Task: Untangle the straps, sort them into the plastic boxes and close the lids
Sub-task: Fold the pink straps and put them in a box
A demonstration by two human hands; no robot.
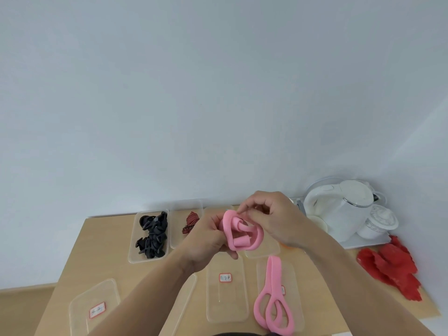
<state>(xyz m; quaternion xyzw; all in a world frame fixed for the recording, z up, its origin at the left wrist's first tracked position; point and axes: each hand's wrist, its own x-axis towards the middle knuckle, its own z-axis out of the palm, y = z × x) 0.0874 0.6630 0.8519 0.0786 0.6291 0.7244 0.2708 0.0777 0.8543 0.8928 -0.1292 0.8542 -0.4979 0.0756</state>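
Head view: the table (72,251) meets the wall at its back edge, where a plastic box of black straps (149,235) and a box with a red striped strap (191,223) stand. Bare wood shows along the left edge. Flat lids (226,287) lie nearer the front edge, with loose pink straps (272,299) on one. A white kettle (339,209) crowds the back right corner.

Above mid-table, the left hand (206,243) curls round a knotted pink strap (242,235), and the right hand (274,219) pinches its upper loop between thumb and forefinger.
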